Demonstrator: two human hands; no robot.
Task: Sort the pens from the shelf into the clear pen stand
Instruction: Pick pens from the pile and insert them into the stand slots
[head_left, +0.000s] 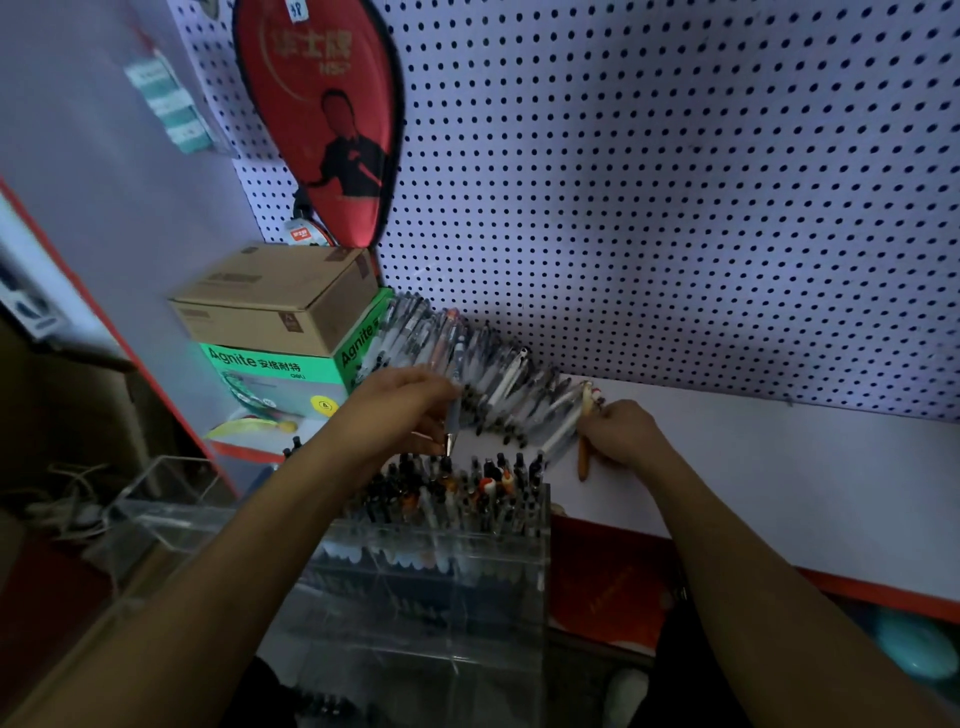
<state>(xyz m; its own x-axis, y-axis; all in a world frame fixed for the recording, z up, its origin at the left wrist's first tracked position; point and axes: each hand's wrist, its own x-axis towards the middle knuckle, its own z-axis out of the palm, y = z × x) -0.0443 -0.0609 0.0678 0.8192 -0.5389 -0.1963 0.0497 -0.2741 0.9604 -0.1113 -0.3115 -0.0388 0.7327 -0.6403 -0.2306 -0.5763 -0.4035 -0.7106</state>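
A slanting heap of pens (478, 358) lies on the white shelf (769, 467) against the pegboard. My left hand (405, 400) pinches a clear pen (451, 421) held tip down, just above the clear pen stand (447, 545), which is packed with several upright pens. My right hand (623, 431) grips an orange-brown pen (584, 460) with a pale figure top at the right end of the heap; its lower end rests on the shelf.
A brown carton (275, 296) sits on a green Agnite box (291, 374) left of the heap. A red paddle case (322, 119) hangs on the pegboard (675, 182). An empty clear bin (156, 499) stands left of the stand. A red book (608, 587) lies below the shelf edge.
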